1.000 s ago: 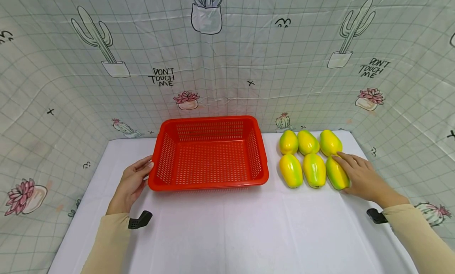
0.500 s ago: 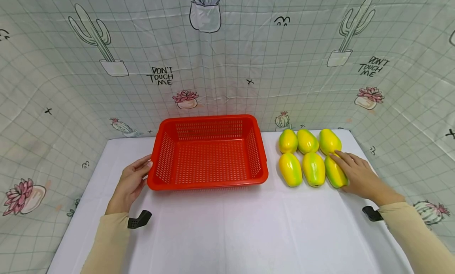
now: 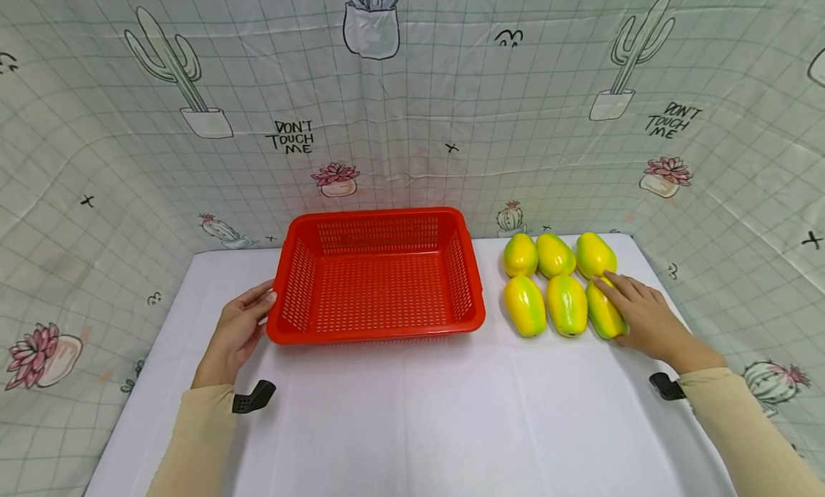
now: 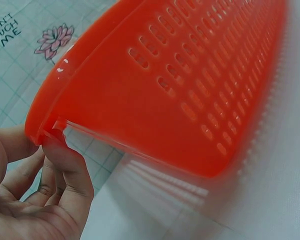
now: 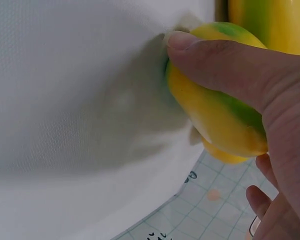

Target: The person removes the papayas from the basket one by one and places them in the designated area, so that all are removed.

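Holding the near right papaya (image 3: 604,314) on the white worktop (image 3: 412,411), our right hand (image 3: 641,318) wraps its smooth, maybe slippery middle. Our left hand (image 3: 240,332) pinches the light red basket (image 3: 380,275) by its left rim.

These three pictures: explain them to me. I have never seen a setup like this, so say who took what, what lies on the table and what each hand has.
A person wears three cameras. The head view looks down on a white table. There the left hand holds the corner rim of an empty red basket; the left wrist view shows this close up. Six yellow-green papayas lie in two rows right of the basket. The right hand grips the front right papaya, thumb wrapped around it in the right wrist view.
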`<state>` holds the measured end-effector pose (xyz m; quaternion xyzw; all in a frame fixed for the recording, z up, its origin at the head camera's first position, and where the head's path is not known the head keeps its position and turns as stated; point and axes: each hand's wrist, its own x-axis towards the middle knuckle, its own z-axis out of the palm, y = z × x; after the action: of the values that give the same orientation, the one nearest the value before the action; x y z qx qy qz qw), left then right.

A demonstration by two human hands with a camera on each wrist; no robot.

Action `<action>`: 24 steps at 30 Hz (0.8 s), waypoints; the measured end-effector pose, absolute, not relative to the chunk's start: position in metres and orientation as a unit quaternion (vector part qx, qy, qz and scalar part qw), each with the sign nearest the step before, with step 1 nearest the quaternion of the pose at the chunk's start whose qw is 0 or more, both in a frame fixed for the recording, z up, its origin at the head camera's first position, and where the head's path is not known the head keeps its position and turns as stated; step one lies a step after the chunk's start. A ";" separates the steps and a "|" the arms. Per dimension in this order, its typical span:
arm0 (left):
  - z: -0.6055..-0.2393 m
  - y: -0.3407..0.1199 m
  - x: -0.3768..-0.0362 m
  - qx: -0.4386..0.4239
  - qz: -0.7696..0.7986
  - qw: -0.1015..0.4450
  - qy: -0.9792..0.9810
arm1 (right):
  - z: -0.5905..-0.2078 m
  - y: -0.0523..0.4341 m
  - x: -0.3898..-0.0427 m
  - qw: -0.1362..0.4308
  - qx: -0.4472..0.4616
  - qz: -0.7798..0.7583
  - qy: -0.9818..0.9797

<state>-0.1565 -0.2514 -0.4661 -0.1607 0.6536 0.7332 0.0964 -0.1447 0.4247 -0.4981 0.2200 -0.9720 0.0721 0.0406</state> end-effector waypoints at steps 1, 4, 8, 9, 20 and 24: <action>-0.466 -0.251 -0.157 -0.161 0.734 0.097 0.652 | -0.498 0.425 -0.144 0.040 0.218 0.071 -0.972; -0.466 -0.251 -0.157 -0.165 0.736 0.101 0.649 | -0.497 0.425 -0.143 0.039 0.218 0.072 -0.973; -0.466 -0.251 -0.158 -0.170 0.738 0.104 0.645 | -0.496 0.425 -0.143 0.050 0.229 0.071 -0.970; -0.466 -0.251 -0.158 -0.169 0.738 0.105 0.645 | -0.496 0.425 -0.143 0.053 0.231 0.070 -0.969; -0.465 -0.252 -0.155 -0.177 0.735 0.106 0.646 | -0.498 0.427 -0.143 0.047 0.222 0.060 -0.972; -0.464 -0.251 -0.155 -0.173 0.736 0.106 0.646 | -0.499 0.429 -0.141 0.053 0.224 0.059 -0.971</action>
<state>-0.1552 -0.2512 -0.4640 -0.1731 0.6456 0.7362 0.1058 -0.1414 0.4294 -0.4994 0.2240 -0.9714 0.0588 0.0534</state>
